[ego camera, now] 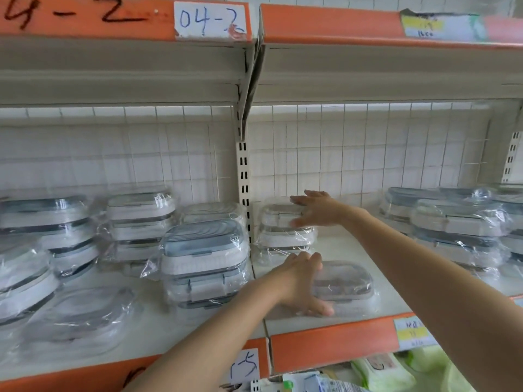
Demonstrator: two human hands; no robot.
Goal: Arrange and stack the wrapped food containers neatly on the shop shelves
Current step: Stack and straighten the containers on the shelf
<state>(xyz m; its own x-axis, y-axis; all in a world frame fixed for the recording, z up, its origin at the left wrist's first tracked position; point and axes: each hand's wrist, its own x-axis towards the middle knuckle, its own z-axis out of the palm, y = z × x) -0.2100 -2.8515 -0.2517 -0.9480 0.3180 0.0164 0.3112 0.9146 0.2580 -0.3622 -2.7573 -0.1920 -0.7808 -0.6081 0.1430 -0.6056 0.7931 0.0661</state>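
Note:
A single wrapped container [343,282] lies flat on the right shelf board [353,244]. My left hand [304,281] grips its left end, thumb along the front and fingers over the top. Behind it stands a stack of white wrapped containers [278,234] beside the slotted upright. My right hand [314,209] rests with straight fingers against the right side of that stack's top container. Another stack with a grey-blue lid [202,260] stands just left of the upright.
Several more wrapped stacks fill the left shelf [56,230] and the far right [455,227]. A lone flat container [82,315] lies at front left. Orange shelf edges [331,343] carry paper labels. Green wipe packs [382,372] sit on the shelf below.

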